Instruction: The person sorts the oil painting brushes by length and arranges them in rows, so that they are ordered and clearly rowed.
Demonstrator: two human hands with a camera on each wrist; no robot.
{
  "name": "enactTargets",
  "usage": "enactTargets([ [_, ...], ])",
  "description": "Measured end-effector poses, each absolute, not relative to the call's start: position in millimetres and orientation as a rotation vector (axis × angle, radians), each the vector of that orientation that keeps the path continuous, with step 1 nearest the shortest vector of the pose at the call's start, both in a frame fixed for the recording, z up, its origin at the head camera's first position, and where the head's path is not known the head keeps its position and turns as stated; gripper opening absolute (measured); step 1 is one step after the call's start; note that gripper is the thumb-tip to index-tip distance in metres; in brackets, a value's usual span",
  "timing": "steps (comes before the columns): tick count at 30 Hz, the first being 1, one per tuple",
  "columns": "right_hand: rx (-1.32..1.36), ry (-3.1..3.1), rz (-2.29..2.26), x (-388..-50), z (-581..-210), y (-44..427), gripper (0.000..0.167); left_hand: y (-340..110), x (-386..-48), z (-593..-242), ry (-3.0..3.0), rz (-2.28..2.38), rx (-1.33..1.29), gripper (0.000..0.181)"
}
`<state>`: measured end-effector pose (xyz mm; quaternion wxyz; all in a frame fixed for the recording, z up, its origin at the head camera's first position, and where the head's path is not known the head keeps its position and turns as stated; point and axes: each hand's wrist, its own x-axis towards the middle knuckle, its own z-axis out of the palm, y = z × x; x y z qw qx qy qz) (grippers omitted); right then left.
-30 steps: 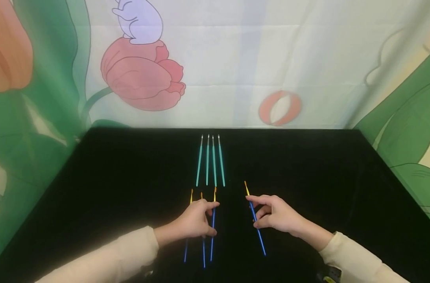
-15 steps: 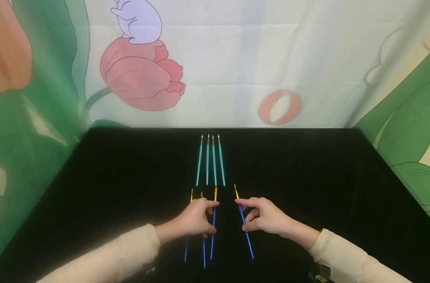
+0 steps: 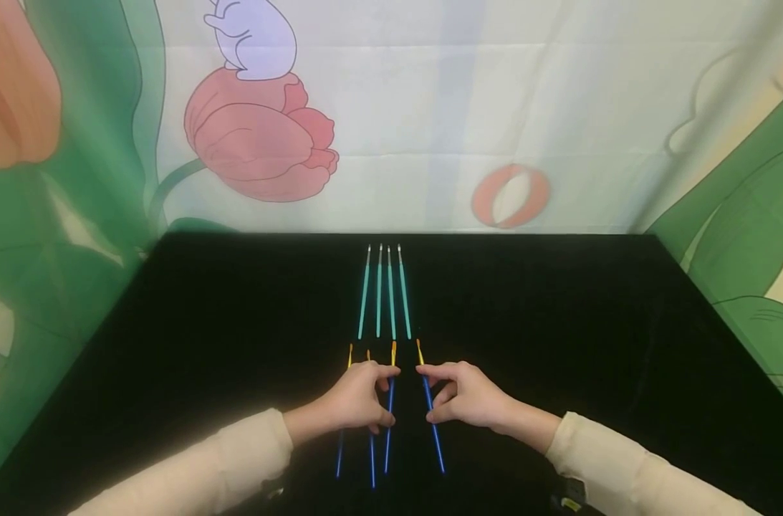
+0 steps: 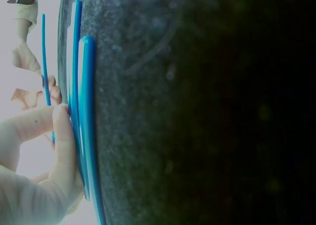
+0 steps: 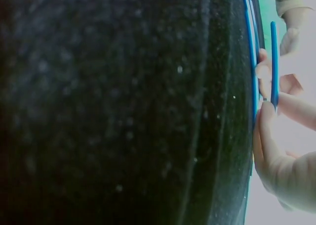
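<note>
In the head view, my right hand (image 3: 471,398) holds a slim paintbrush (image 3: 434,437) between thumb and fingers, its blue handle towards me and yellow ferrule pointing away. My left hand (image 3: 355,398) lies to its left, thumb and forefinger on another blue paintbrush (image 3: 387,451). Two more blue paintbrushes, one (image 3: 339,455) further left and one (image 3: 372,462) between, pass beneath the left hand, which hides their middles. Blue handles (image 4: 88,86) also show beside the left thumb in the left wrist view.
Several teal paintbrushes (image 3: 392,301) lie side by side further back, silver ends away from me. All rest on a black table (image 3: 546,301). A curtain (image 3: 391,107) printed with flowers hangs behind its far edge.
My right hand has moved left with its paintbrush, bringing it close beside the one under my left fingers. The left hand and the teal paintbrushes have stayed in place.
</note>
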<state>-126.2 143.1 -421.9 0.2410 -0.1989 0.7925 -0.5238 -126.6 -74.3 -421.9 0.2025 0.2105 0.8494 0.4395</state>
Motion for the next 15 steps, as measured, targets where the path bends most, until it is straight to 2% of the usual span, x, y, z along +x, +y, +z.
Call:
enactTargets([
  [15,-0.513,2.296,-1.321,-125,-422,125,0.065,-73,-128,-424,2.367,1.227,0.576,0.064],
])
